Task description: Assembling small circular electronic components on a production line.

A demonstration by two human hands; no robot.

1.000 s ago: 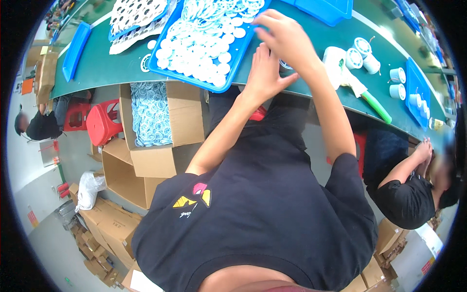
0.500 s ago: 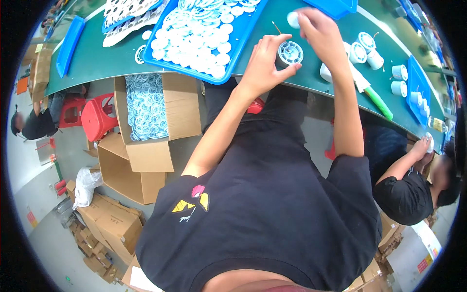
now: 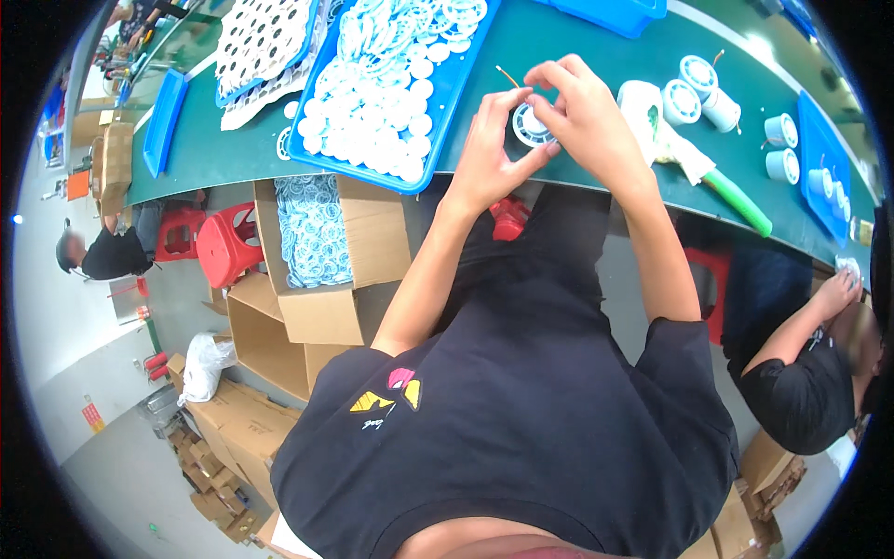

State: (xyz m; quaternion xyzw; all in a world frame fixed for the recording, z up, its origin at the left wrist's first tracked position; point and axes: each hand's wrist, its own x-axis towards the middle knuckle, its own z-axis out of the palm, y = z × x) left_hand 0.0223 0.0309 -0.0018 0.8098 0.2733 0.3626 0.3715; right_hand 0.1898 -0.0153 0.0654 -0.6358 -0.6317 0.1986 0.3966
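Note:
My left hand [image 3: 486,158] is curled round a round white spool [image 3: 529,137] with a slotted rim, thumb on the near side, fingers on the far side. A thin brownish wire [image 3: 507,76] sticks up past the fingertips. My right hand [image 3: 591,121] is bent over the spool's top, its fingertips pinched at the middle, where a small white disc [image 3: 532,118] shows partly between the fingers. To the left, a blue tray [image 3: 438,149] holds many pale discs [image 3: 372,116] and rings.
A mallet-like tool with a green handle [image 3: 736,200] and white-wrapped head [image 3: 643,107] lies right on the green table [image 3: 596,42]. Beyond stand several white spools [image 3: 698,74] and a blue tray [image 3: 819,154]. An open carton of rings [image 3: 312,233] stands below left. A co-worker [image 3: 805,373] sits right.
My right hand has come down and left, bringing the white disc from above the table onto the spool. My left hand still holds the spool. The whole view has shifted slightly.

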